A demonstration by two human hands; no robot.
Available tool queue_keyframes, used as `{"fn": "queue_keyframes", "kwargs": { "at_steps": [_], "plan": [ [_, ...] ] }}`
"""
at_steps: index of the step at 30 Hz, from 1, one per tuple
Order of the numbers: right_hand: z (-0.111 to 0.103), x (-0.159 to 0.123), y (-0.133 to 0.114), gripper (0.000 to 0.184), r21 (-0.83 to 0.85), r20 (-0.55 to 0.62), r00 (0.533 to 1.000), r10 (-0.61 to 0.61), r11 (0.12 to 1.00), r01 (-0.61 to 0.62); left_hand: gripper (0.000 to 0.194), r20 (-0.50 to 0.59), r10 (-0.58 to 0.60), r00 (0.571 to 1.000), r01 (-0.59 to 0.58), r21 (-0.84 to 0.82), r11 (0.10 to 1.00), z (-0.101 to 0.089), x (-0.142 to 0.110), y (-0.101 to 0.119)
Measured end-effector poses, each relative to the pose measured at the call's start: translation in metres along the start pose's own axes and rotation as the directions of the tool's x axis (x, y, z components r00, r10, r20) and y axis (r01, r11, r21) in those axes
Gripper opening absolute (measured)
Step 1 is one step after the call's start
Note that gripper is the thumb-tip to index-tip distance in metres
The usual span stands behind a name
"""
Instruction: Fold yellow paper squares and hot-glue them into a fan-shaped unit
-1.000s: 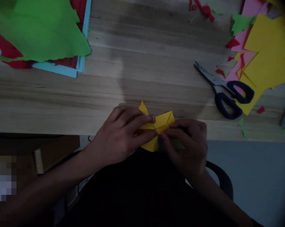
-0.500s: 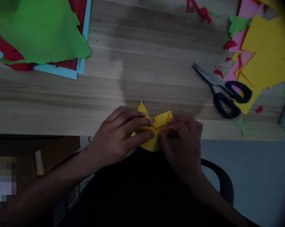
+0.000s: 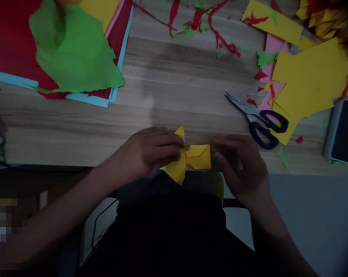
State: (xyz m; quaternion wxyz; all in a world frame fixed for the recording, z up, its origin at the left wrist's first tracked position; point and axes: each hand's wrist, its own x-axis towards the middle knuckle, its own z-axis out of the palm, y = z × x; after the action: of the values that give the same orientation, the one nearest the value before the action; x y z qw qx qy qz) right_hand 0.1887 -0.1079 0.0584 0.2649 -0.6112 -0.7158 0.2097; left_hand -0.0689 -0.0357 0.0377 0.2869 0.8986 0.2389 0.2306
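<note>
A folded piece of yellow paper (image 3: 198,157) lies over the table's front edge, with a creased square flap on its right and pointed corners above and below on its left. My left hand (image 3: 159,148) is closed on the paper's left part, fingers pressed over it and hiding some of it. My right hand (image 3: 243,161) is just right of the square flap, apart from it, thumb and forefinger spread with nothing between them.
Scissors with dark blue handles (image 3: 263,129) lie at the right beside stacked yellow paper sheets (image 3: 309,84). A phone-like device (image 3: 341,130) is at the far right. Green paper (image 3: 78,54) tops coloured sheets at the left. Red scraps (image 3: 198,19) are strewn at the back.
My right hand has let go of the yellow paper and moved right. The square flap now lies flatter and turned level. My left hand stays on the paper; the view has shifted.
</note>
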Motion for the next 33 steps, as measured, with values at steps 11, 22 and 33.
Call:
{"fn": "queue_keyframes", "kwargs": {
  "at_steps": [11,22,33],
  "plan": [
    [0.035,0.015,-0.024,0.027,-0.161,-0.018,1.0,-0.007,0.987,0.004,0.012,-0.321,-0.182,0.929,0.279,0.29,0.915,-0.021,0.02,0.021],
    [0.041,0.002,-0.025,0.015,-0.093,-0.099,0.979,-0.179,0.981,0.17,0.009,-0.389,-0.544,0.743,0.653,0.247,0.716,0.036,0.0,0.055],
    [0.021,0.009,-0.022,0.02,-0.026,0.191,0.947,-0.26,0.963,0.269,0.014,-0.35,-0.525,0.776,0.615,0.234,0.753,0.025,0.005,0.046]
  ]
}}
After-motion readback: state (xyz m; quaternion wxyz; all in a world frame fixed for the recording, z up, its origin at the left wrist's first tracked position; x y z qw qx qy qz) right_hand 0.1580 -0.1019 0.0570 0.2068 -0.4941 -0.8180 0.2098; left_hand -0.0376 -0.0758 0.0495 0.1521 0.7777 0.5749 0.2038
